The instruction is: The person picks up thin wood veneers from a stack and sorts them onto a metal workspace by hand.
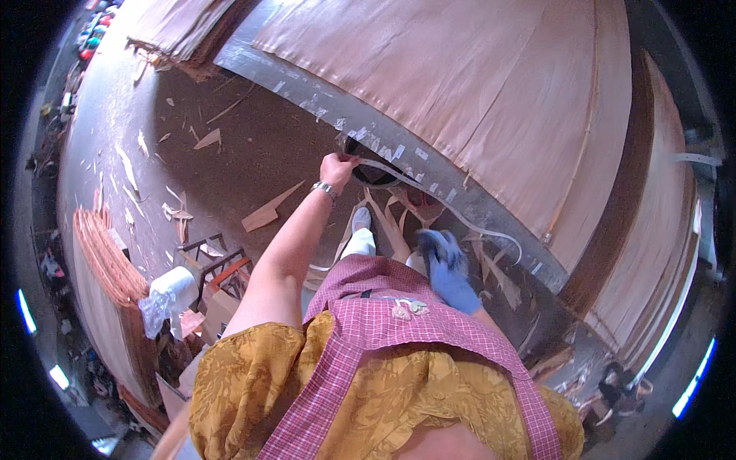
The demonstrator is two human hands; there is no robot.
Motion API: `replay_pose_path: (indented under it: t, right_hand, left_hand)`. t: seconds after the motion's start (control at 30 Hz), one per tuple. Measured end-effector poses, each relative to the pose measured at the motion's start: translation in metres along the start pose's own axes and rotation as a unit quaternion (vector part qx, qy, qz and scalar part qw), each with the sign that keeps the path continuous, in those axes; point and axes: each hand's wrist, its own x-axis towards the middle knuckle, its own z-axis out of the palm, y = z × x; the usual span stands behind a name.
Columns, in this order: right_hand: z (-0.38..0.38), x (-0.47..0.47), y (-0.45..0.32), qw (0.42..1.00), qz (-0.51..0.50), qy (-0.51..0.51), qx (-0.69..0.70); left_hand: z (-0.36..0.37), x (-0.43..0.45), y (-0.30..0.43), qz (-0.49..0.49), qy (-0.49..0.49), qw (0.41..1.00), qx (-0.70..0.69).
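Observation:
My bare left hand (340,171), with a metal watch on the wrist, is stretched forward to the near edge of the metal-topped table (322,86). Its fingers pinch a narrow white tape strip (428,187), which runs off to the right along the edge and curls at its loose end. Close to my waist on the right is my right hand (445,259) in a blue-grey glove. It is blurred, so its fingers and anything in them are unclear. A large wood veneer sheet (460,75) lies on the table, and short white tape pieces (368,138) stick along the metal border.
Below the edge sits a dark round container (376,172). Veneer scraps (267,213) litter the floor around my feet. To the left stand a veneer stack (109,259), a white roll (172,287) and a metal frame (213,259). More veneer (638,241) is stacked at right.

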Motion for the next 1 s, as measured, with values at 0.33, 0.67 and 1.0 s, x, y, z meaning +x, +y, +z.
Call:
replay_pose_path:
  t: [0.33, 0.67, 1.0]
  right_hand:
    - [0.196, 0.174, 0.037, 0.849, 0.078, 0.300, 0.428]
    - [0.219, 0.204, 0.081, 0.896, 0.084, 0.325, 0.291]
    - [0.133, 0.109, -0.007, 0.940, -0.039, -0.024, 0.337]
  left_hand:
    - [0.005, 0.012, 0.025, 0.060, 0.052, 0.972, 0.220]
    - [-0.196, -0.001, -0.014, 0.151, 0.191, 0.782, 0.574]
    - [-0.371, -0.115, -0.057, -0.059, 0.009, 0.900, 0.431]
